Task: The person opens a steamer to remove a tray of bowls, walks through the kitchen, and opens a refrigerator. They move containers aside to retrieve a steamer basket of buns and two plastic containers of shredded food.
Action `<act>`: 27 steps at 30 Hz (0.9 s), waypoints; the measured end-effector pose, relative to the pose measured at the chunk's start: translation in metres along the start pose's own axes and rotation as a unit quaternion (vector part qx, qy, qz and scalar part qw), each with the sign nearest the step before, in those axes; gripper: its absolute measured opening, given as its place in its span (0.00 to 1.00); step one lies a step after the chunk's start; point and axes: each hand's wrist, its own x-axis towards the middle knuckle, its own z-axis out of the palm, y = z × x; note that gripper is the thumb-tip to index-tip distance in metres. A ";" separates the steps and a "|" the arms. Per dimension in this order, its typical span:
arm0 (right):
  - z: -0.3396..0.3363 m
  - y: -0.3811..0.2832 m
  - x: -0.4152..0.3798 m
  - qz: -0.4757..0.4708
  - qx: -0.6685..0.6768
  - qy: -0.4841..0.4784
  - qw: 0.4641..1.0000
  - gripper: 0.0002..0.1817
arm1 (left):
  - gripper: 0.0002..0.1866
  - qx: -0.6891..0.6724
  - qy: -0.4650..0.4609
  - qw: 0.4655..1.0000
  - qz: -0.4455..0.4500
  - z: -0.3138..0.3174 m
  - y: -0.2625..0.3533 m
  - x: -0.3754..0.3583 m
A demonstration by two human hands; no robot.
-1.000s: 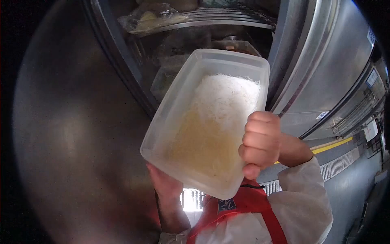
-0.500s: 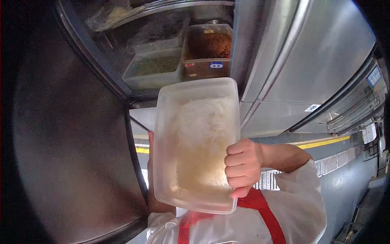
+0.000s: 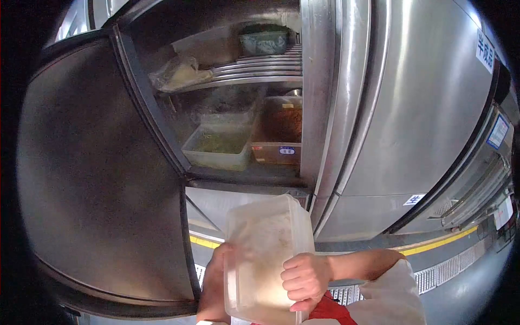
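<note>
A translucent plastic container (image 3: 260,260) with pale contents is held tilted in front of my body, below the open fridge compartment. My left hand (image 3: 215,279) grips its left side, with the fingers partly hidden. On the right side, my right hand (image 3: 306,281) is closed over the container's rim, knuckles toward the camera.
Left, a dark fridge door (image 3: 103,173) stands open. Inside are a tub of green contents (image 3: 219,149), a tub of reddish-brown contents (image 3: 277,130), a plastic bag (image 3: 181,74) and a green-topped tub (image 3: 264,42) on a wire shelf (image 3: 260,67). Steel doors (image 3: 411,119) stand right.
The container has moved lower in view, away from the fridge tubs, and turned so its side shows more. Both hands moved down with it. The upper shelf now shows as the view has tipped up.
</note>
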 end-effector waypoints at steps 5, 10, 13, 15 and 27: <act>-0.053 0.015 0.018 0.087 -0.145 0.117 0.979 0.11 | 0.37 0.000 -0.026 1.000 -0.007 -0.001 0.002 -0.004; -0.131 0.098 -0.033 0.393 -0.438 0.389 0.709 0.26 | 0.38 -0.004 -0.045 0.999 -0.011 -0.015 0.012 -0.030; -0.133 0.143 -0.063 0.441 -0.416 0.451 0.655 0.26 | 0.39 -0.006 -0.057 0.998 -0.012 -0.024 0.016 -0.042; -0.132 0.141 -0.060 0.440 -0.271 0.511 0.687 0.22 | 0.40 -0.015 -0.053 0.998 -0.016 -0.028 0.018 -0.047; -0.032 -0.258 -0.223 0.476 -0.567 0.554 0.382 0.20 | 0.50 0.010 0.003 0.996 -0.086 -0.072 0.002 0.006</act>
